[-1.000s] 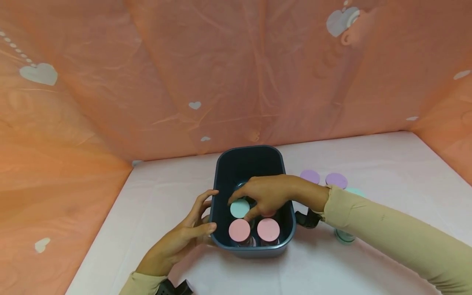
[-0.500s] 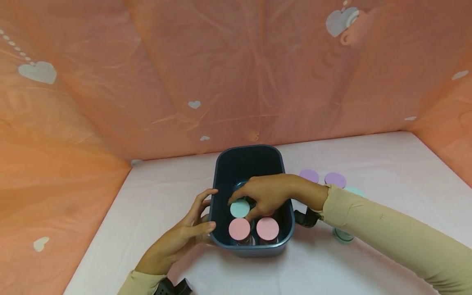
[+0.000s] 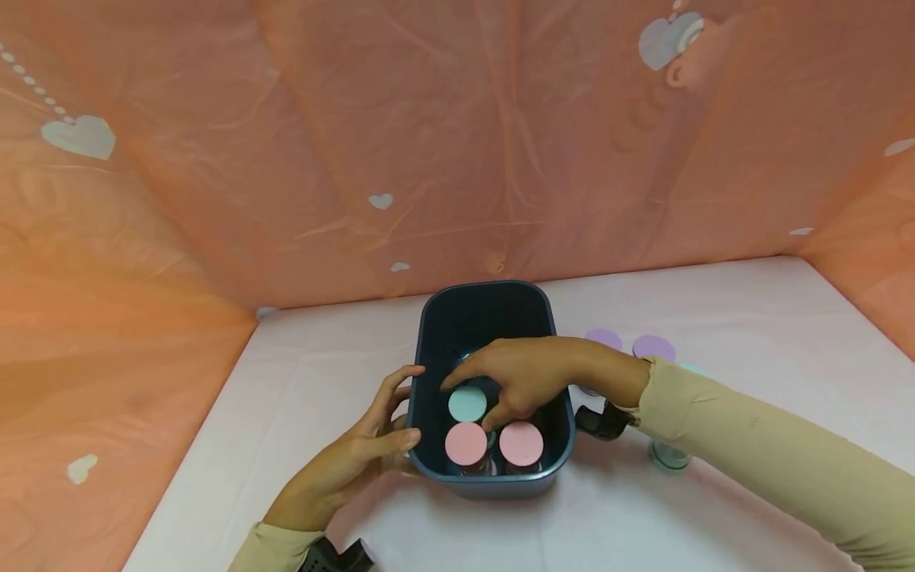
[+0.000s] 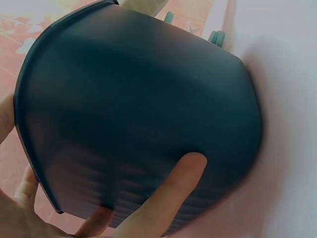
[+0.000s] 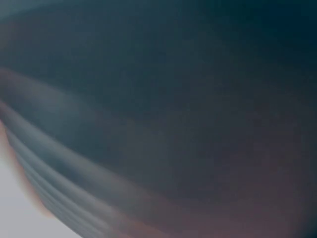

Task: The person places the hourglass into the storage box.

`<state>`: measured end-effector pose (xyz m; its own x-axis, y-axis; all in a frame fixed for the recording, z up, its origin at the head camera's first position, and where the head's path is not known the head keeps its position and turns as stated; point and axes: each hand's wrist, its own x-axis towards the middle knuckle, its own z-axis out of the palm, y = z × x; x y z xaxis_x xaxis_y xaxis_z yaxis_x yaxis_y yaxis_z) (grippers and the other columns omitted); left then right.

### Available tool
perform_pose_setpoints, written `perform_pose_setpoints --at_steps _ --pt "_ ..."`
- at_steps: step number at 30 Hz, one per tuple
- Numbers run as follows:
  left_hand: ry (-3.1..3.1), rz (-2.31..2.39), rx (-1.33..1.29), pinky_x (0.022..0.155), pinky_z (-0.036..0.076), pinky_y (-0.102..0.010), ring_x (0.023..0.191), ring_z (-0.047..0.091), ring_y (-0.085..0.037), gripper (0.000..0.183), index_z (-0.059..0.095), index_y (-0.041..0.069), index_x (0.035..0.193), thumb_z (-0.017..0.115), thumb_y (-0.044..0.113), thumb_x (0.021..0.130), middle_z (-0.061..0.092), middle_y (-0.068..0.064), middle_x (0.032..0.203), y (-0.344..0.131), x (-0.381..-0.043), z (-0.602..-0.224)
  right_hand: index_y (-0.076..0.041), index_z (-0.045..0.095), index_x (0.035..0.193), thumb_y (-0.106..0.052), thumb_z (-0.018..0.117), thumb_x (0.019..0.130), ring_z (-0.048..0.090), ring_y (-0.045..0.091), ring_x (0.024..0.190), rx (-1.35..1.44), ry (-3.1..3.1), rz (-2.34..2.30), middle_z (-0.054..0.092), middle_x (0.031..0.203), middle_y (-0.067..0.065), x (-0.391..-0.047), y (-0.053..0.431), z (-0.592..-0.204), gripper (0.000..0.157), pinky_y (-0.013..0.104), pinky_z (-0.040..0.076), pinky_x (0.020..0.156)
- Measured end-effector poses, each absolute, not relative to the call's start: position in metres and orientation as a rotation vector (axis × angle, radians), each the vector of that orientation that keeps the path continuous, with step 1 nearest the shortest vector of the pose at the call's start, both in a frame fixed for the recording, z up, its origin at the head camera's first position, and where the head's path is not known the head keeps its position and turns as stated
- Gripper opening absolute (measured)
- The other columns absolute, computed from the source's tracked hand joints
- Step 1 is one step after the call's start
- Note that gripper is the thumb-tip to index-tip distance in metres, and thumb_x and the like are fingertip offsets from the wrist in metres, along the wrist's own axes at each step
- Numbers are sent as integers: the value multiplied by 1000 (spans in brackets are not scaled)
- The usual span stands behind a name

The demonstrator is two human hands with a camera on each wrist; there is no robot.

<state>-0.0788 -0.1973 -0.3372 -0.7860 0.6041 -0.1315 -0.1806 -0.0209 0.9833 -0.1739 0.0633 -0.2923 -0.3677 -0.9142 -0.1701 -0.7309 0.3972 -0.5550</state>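
A dark blue-grey bin (image 3: 493,485) stands on the table. My left hand (image 3: 357,457) holds its left side, fingers at the rim and thumb on the outer wall; the left wrist view shows that thumb (image 4: 173,193) laid along the bin. My right hand (image 3: 518,373) reaches inside, thumb and index finger spread around a jar with a mint lid (image 3: 468,404), a gap showing between lid and thumb. Two jars with pink lids, one at the left (image 3: 466,444) and one at the right (image 3: 521,444), stand at the near end. The right wrist view shows blurred bin wall (image 5: 148,109).
Right of the bin stand two purple-lidded jars, a nearer one (image 3: 604,339) and one further right (image 3: 654,348). A mint lid (image 3: 693,369) and a jar base (image 3: 669,457) show around my right sleeve (image 3: 750,445). An orange sheet with hearts (image 3: 443,143) hangs behind the white table.
My right thumb and palm have drawn slightly right, away from the mint-lidded jar, which stays in its place. My left hand and the bin keep their positions.
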Motion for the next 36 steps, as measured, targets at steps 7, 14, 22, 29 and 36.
perform_pose_setpoints --at_steps 7,14,22,29,36 --pt "1708 1854 437 101 43 -43 136 33 -28 65 16 36 151 51 13 102 -1 -14 155 -198 -77 -338 -26 52 143 -38 73 90 46 14 139 -1435 2298 -667 52 146 -9 -161 86 -281 58 45 39 114" --pt "1679 1860 401 101 46 -51 137 31 -29 68 12 37 153 50 13 102 -1 -8 157 -192 -79 -337 -37 55 137 -44 68 92 51 12 133 -1372 2515 -811 56 137 -19 -139 138 -264 47 46 45 108" --pt "1759 1820 439 100 45 -44 133 39 -22 67 10 36 154 48 15 103 2 -11 155 -194 -79 -338 -41 59 130 -46 68 91 58 4 121 -1284 2667 -846 61 128 -22 -135 190 -273 41 40 52 100" --pt "1716 1884 446 93 53 -52 129 47 -20 67 14 35 155 51 15 102 3 -15 155 -187 -79 -343 -43 57 131 -40 73 89 63 7 117 -1135 2800 -775 59 131 -24 -125 232 -281 45 35 55 92" --pt "1718 1875 426 94 53 -53 130 47 -25 67 14 34 155 52 17 102 3 -15 156 -185 -79 -342 -42 56 133 -35 78 84 56 -5 116 -1170 2869 -673 60 127 -23 -117 268 -304 54 16 48 91"
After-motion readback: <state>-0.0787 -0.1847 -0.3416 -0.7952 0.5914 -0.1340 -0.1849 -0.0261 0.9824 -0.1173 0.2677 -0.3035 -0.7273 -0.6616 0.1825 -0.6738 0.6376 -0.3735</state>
